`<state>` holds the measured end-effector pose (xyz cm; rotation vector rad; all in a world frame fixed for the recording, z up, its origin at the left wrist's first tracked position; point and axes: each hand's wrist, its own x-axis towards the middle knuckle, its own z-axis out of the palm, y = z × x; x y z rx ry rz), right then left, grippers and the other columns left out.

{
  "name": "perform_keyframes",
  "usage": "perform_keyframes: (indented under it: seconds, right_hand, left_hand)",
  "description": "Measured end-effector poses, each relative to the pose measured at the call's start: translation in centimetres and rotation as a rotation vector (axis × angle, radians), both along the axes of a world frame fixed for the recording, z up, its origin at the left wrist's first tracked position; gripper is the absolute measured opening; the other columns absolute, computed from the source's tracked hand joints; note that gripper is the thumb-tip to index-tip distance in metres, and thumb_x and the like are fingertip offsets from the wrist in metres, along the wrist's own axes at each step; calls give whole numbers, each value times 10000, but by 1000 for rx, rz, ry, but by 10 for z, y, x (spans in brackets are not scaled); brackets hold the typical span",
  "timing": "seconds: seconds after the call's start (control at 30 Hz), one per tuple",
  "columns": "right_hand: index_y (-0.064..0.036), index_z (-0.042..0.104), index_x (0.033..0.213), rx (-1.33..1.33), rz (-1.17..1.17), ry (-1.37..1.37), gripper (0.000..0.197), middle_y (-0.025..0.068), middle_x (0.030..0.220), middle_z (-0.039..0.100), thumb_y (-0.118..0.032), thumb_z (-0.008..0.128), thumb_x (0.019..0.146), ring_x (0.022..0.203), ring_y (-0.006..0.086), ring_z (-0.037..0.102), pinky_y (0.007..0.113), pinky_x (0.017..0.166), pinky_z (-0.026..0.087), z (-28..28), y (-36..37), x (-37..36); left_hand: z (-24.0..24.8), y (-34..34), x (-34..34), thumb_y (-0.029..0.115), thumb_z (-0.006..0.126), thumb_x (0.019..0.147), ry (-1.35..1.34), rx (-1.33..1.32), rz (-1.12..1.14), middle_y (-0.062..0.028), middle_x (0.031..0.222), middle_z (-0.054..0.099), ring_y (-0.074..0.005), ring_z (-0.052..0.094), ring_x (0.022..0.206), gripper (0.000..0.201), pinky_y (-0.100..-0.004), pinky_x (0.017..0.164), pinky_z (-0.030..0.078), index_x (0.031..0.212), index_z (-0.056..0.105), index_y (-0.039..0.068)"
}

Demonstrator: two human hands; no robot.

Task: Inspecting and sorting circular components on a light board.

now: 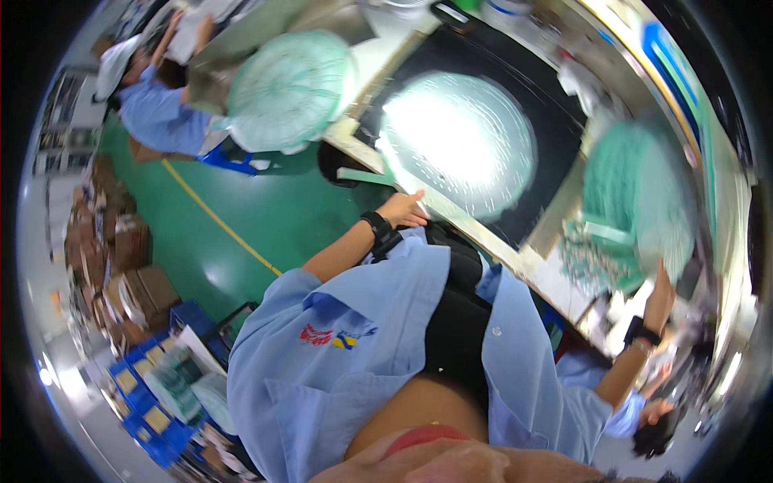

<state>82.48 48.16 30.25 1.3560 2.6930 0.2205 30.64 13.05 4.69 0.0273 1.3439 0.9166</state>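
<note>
A round, clear disc (491, 189) with pale dashes lies on a black mat (555, 121), its middle washed out by glare. My left hand (403, 211) is at the near edge of the worktable, beside the disc, thumb and fingers apart. A pale green strip (366, 175) juts past the table edge close to that hand. Over on the right, my right hand (660, 296) reaches to the near edge of a blurred pile of clear green discs (636, 201). Its forefinger is stretched out; its other fingers are partly hidden.
At far left, another stack of round green discs (290, 88) stands near a seated person (165, 117) in blue. A second person (656, 414) is at lower right. Cardboard boxes (137, 298) and blue bins (153, 386) line the left side. A black device (452, 14) lies at the mat's far edge.
</note>
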Motion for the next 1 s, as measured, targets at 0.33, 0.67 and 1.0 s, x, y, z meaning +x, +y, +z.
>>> perform_keyframes:
  seconds: [0.33, 0.67, 1.0]
  right_hand:
    - [7, 533, 1321, -13, 252, 622, 418, 151, 1321, 574, 59, 390, 932, 1237, 264, 540, 358, 1069, 388, -53, -108, -189]
    - [-164, 482, 1381, -467, 550, 241, 490, 132, 1382, 509, -96, 541, 900, 1248, 370, 493, 494, 1052, 371, -195, -213, -362]
    - [-190, 478, 1384, -392, 565, 193, 555, 113, 1393, 491, -199, 648, 855, 1280, 403, 436, 524, 1049, 354, -201, -235, -376]
  left_hand:
    - [36, -97, -184, 216, 514, 986, 659, 356, 1037, -115, 983, 618, -237, 653, 829, 296, -383, 688, 610, 1114, 594, -39]
    - [-25, -170, -335, 396, 794, 751, 1560, -511, 1280, -256, 1237, 500, -393, 502, 1123, 856, -465, 947, 411, 1340, 374, -62]
    - [-46, -139, -353, 446, 711, 818, 1183, -290, 1369, -262, 1192, 567, -383, 566, 1088, 803, -440, 930, 447, 1333, 398, -85]
